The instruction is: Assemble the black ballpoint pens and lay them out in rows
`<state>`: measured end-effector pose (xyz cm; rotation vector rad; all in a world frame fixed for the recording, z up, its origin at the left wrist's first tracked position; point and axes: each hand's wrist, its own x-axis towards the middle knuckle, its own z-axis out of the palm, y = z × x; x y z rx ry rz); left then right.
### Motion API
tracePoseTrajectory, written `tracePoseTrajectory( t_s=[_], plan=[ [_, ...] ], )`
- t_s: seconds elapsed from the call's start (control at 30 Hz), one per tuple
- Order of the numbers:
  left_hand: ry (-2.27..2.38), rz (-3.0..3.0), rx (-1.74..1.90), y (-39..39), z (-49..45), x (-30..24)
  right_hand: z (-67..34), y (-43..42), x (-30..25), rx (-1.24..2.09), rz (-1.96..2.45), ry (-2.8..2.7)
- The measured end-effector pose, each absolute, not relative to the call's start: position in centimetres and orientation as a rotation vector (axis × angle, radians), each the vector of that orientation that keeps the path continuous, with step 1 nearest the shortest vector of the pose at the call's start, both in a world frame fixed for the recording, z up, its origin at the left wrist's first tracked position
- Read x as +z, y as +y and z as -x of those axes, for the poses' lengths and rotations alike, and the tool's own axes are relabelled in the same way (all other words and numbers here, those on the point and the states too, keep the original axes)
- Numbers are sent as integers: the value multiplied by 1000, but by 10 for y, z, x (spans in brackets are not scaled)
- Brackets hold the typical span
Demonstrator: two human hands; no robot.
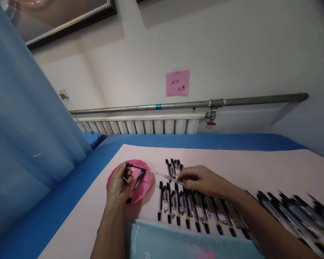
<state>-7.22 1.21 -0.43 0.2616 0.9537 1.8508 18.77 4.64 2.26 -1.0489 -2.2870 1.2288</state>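
My left hand [120, 183] rests on a pink plate [113, 180] and is closed on a small black pen part whose thin black end points right. My right hand [197, 179] pinches the far end of a clear pen refill [162, 175] that stretches left toward the plate. The two pieces meet or nearly meet above the plate's right rim. One assembled black pen [137, 181] lies in the plate. Below my right hand lies a row of several black pens [178, 201] with yellow bands.
More black pens [294, 210] lie in a blurred row at the right. The pink sheet [259, 169] covers a blue table [205, 141]. A light blue cloth [183, 241] lies at the near edge. A radiator [140, 126], pipe and blue curtain [24, 136] stand behind and left.
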Motion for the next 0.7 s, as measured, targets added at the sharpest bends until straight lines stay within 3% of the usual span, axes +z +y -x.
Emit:
tracePoseTrajectory(
  t_s=[0.7],
  plan=[
    [1015,-360,1886,10,73,-5,-187,42,25,1144,1052,-2348]
  ],
)
